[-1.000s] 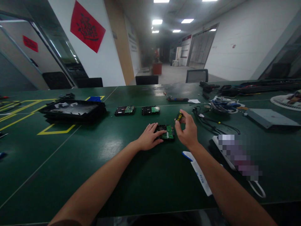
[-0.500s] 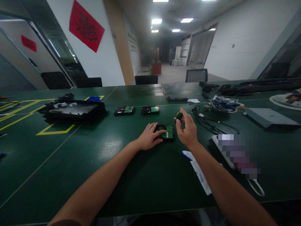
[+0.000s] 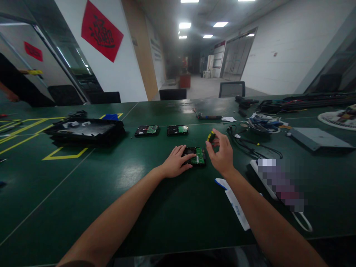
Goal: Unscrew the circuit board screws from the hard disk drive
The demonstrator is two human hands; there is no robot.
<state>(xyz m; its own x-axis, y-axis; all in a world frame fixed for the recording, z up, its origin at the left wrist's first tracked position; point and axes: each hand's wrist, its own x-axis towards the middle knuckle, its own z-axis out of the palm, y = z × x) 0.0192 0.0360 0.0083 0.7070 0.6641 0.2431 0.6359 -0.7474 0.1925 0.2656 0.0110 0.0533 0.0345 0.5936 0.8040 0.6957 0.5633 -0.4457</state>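
Observation:
A hard drive (image 3: 199, 158) lies circuit-board side up on the green table. Across its left end is my left hand (image 3: 175, 162), thumb at the near edge, one finger over the board and others at the far edge, holding it in place. My right hand (image 3: 221, 151) pinches the black-and-yellow handle of a small screwdriver (image 3: 211, 136) just right of the drive's far corner; its tip is too small to make out. Farther back sit two similar drives, a left one (image 3: 147, 130) and a right one (image 3: 177, 129).
Stacked black trays (image 3: 86, 133) stand at left. On the right are black cables (image 3: 247, 144), a cable bundle (image 3: 264, 122), a grey metal box (image 3: 319, 139) and a blurred-out white-edged object (image 3: 280, 185). A white-and-blue strip (image 3: 236, 207) lies under my right forearm. Someone's dark sleeve (image 3: 16, 81) shows at far left.
The screwdriver handle has turned between my right fingers, showing more yellow. My left hand and the drive stay put. A person has come into view at far left.

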